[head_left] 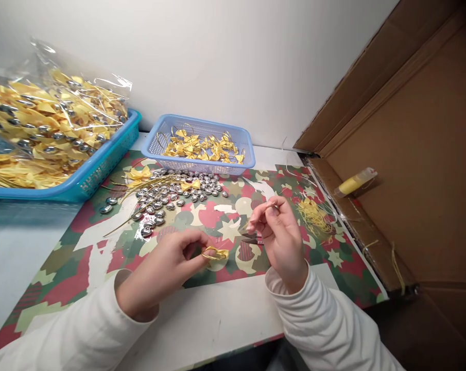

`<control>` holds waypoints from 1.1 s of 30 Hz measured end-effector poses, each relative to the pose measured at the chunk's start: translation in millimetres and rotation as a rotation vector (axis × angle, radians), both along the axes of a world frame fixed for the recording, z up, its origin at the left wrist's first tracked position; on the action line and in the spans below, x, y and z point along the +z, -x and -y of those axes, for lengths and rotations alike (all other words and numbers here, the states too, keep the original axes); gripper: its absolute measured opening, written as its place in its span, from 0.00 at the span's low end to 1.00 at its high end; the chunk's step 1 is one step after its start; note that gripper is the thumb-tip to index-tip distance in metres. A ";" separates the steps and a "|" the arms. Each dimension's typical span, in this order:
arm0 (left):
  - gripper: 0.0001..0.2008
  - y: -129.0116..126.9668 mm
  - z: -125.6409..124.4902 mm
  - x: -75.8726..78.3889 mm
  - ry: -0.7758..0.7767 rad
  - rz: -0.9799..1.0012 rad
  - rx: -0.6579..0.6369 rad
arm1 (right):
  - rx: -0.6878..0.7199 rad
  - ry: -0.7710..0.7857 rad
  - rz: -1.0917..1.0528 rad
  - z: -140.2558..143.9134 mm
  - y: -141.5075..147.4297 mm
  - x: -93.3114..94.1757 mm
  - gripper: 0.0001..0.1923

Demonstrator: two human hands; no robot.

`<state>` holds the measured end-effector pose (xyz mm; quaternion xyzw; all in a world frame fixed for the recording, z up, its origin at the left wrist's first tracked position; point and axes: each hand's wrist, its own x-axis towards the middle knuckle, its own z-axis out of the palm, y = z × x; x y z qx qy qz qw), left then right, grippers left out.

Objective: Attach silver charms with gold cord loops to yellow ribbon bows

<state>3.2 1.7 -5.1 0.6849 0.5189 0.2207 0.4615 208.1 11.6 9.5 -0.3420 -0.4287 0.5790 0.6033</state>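
My left hand (178, 260) pinches a small yellow ribbon bow (218, 254) with a gold cord loop between thumb and fingertips, above the patterned paper. To its right, my right hand (281, 232) is raised, with thumb and forefinger pressed together. Whatever sits in that pinch is too small to make out. Dark-bladed snips (251, 239) lie partly hidden behind the right hand. Beyond the left hand spreads a pile of shiny silver bells or beads (155, 205). Gold cords (140, 188) and loose yellow bows (190, 185) rest on that pile.
A blue basket (200, 166) of finished-looking bows stands at the back. Far left, a larger blue basket (113, 159) carries a clear bag (55, 113) of bows with silver pieces. Yellow thread scraps (313, 216) lie right, beside a cardboard wall (410, 154) holding a yellow tube (354, 183).
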 end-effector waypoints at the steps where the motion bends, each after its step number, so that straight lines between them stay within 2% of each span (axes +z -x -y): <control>1: 0.16 0.9 -0.7 -0.4 -0.030 -0.030 -0.014 | 0.022 -0.013 -0.003 1.1 0.3 0.7 0.08; 5: 0.10 4.5 -3.6 -0.2 -0.190 -0.082 -0.087 | 0.132 -0.046 0.016 4.3 2.8 0.8 0.09; 8: 0.16 7.4 -3.6 4.4 -0.316 -0.038 -0.158 | 0.225 -0.075 0.006 6.4 4.6 -0.9 0.08; 10: 0.19 8.3 -2.5 8.6 -0.343 0.031 -0.206 | 0.270 -0.086 0.008 7.5 5.0 -1.6 0.06; 12: 0.17 7.3 -1.4 12.3 -0.318 0.099 -0.224 | 0.288 -0.087 0.024 8.3 5.4 -1.7 0.07; 16: 0.11 0.6 -0.3 16.3 -0.215 0.152 -0.118 | 0.325 -0.087 0.056 8.4 7.2 -1.7 0.10; 19: 0.09 -4.3 0.7 15.4 -0.115 0.194 -0.125 | 0.307 -0.080 0.115 8.0 9.7 -4.7 0.10; 20: 0.11 -5.6 1.3 13.9 -0.061 0.245 -0.112 | 0.275 -0.079 0.152 7.9 10.7 -6.2 0.09; 21: 0.15 -6.6 1.8 11.8 -0.002 0.316 -0.075 | 0.242 -0.081 0.197 7.7 11.7 -8.0 0.08; 23: 0.21 -8.4 2.4 6.1 0.102 0.488 0.077 | 0.193 -0.122 0.308 7.5 13.6 -11.7 0.06; 26: 0.23 -10.2 2.2 -2.6 0.167 0.634 0.275 | 0.164 -0.245 0.480 6.4 15.8 -16.1 0.06; 30: 0.22 -11.0 2.0 -7.6 0.182 0.661 0.366 | 0.123 -0.346 0.590 3.7 16.5 -17.9 0.07; 33: 0.19 -11.4 2.6 -7.4 0.254 0.704 0.411 | 0.110 -0.370 0.631 2.3 15.8 -16.8 0.07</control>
